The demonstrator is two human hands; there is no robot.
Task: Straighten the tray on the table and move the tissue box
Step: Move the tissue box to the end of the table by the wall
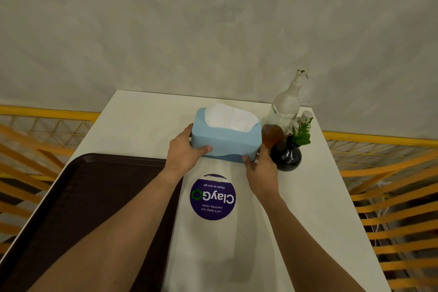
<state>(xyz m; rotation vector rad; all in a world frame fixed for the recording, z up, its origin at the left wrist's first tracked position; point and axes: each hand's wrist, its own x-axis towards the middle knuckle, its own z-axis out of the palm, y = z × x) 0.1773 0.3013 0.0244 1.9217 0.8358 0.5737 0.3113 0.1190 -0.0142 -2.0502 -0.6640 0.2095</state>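
Observation:
A light blue tissue box (228, 138) with white tissue sticking out of its top sits near the far middle of the white table (296, 208). My left hand (183, 152) grips the box's left end, thumb on its front face. My right hand (259, 168) holds its lower right corner. A dark brown tray (94, 197) lies on the near left part of the table, its left side overhanging the table's edge, and my left forearm crosses over it.
Right of the box stand a clear glass bottle (285, 106), a small amber bottle (272, 136) and a black vase with a green sprig (286, 155). A round purple sticker (212, 198) lies mid-table. Yellow railings (388, 199) flank the table.

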